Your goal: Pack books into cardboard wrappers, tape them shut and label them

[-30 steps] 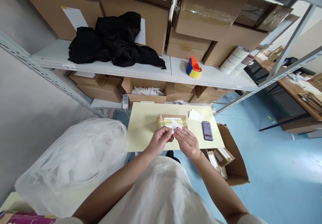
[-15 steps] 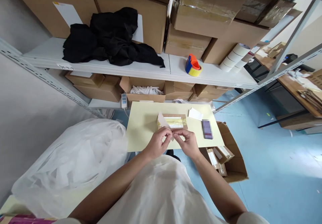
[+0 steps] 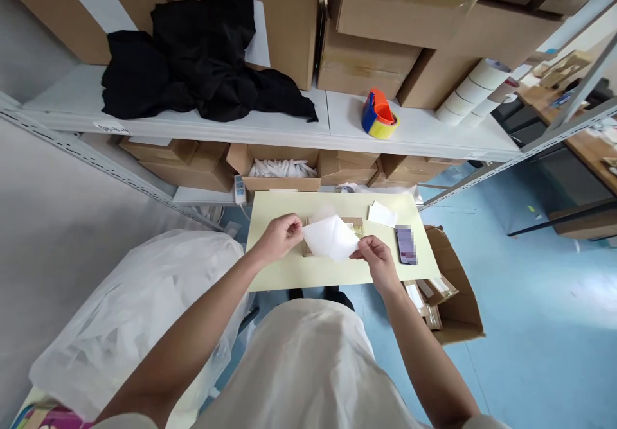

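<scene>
My left hand [image 3: 281, 236] pinches the left corner of a thin white paper sheet [image 3: 331, 237], perhaps a label. At its right corner, the fingers of my right hand [image 3: 378, 259] are closed on the same sheet. It is held tilted above a small taped cardboard box [image 3: 355, 225], hiding most of that box. A crease or overlap runs down the sheet; I cannot tell whether it is one layer or two. The box lies on the pale yellow table [image 3: 274, 275].
Right of the box lie white paper slips [image 3: 382, 214] and a phone [image 3: 406, 245]. An open carton [image 3: 465, 307] with small boxes stands on the floor at right. A tape dispenser [image 3: 380, 115] and black cloth [image 3: 207, 63] rest on the shelf. A plastic-wrapped white bundle [image 3: 139, 313] is at left.
My hands were together at the sheet's edge; now they are apart, left hand further left and right hand further right, with the sheet spread between them. The view has shifted slightly.
</scene>
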Demonstrator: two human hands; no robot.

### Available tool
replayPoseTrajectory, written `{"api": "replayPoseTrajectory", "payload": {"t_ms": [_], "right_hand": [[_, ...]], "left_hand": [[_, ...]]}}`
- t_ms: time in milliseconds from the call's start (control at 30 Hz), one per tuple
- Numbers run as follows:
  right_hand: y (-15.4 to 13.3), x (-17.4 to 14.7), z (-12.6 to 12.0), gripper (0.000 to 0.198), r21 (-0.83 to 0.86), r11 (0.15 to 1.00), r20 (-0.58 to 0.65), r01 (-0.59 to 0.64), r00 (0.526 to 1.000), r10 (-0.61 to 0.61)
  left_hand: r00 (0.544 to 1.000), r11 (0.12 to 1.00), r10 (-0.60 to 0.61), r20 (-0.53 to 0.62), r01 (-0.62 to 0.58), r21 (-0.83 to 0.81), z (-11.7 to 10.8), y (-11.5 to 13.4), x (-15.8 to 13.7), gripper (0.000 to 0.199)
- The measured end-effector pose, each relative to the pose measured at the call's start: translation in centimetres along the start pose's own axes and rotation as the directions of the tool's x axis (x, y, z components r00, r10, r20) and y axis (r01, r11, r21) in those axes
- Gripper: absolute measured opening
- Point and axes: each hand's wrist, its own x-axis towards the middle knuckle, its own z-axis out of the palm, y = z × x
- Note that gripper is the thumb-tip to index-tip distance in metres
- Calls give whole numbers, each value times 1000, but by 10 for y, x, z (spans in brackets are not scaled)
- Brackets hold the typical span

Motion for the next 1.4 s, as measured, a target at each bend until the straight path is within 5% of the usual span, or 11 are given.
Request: {"api": "replayPoseTrajectory", "payload": {"t_ms": [367,567,733,900,1000,1100,1233,1400], "right_hand": [[32,18,-45,34,10,997,-333,-80,939,79],[30,6,-41,30,-27,992,-343,-121,934,105],[24,0,-30,29,-54,991,-310,-119,946,97],[18,9,-17,29,-4,997,-268,-79,961,75],[13,20,-6,29,22,999,-205,-36,978,40],[7,29,3,30,9,1000,-162,16,987,-15],[2,32,8,31,-7,998,-85,56,995,-56],[2,29,-14,31,6,998,200,66,978,-66]], "left_hand": [[963,871,-222,-151,265,414,-85,-81,121,9],[955,756,-228,-191,298,584,-88,-120,192,16],[948,730,-287,-137,309,609,-80,-141,217,23],[963,780,-206,-177,270,564,-47,-97,184,37],[998,922,52,-32,-36,385,1,-35,121,32],[975,921,185,125,-217,323,54,17,55,38],[991,937,134,8,-129,324,98,40,16,14],[982,979,75,-171,-40,198,105,40,12,13]]}}
